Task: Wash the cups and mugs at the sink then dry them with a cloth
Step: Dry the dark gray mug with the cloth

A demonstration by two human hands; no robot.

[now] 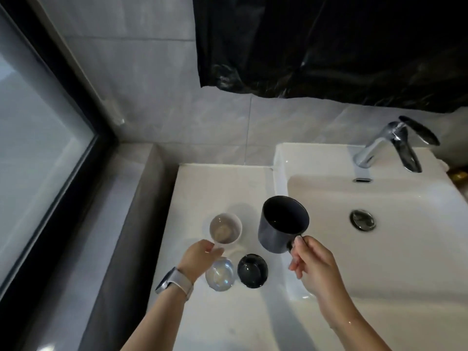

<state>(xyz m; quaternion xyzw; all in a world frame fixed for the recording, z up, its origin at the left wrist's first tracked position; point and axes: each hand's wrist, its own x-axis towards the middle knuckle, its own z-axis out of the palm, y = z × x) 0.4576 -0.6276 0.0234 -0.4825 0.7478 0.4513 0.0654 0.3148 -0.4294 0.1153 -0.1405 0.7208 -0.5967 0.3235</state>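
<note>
My right hand (310, 264) grips the handle of a dark mug (281, 224) and holds it tilted in the air over the left edge of the white sink (379, 262). On the white counter (202, 188) stand a white cup (225, 228), a clear glass cup (219, 274) and a small dark cup (252, 271). My left hand (200, 258), with a watch on its wrist, hovers between the white cup and the clear glass cup, fingers loosely curled; whether it touches either cup is unclear.
A chrome faucet (387, 148) stands at the sink's back right, and the drain (362, 220) lies in the basin. A black plastic sheet (329, 46) hangs on the wall above. A window (38, 148) and a grey ledge (126, 224) run along the left.
</note>
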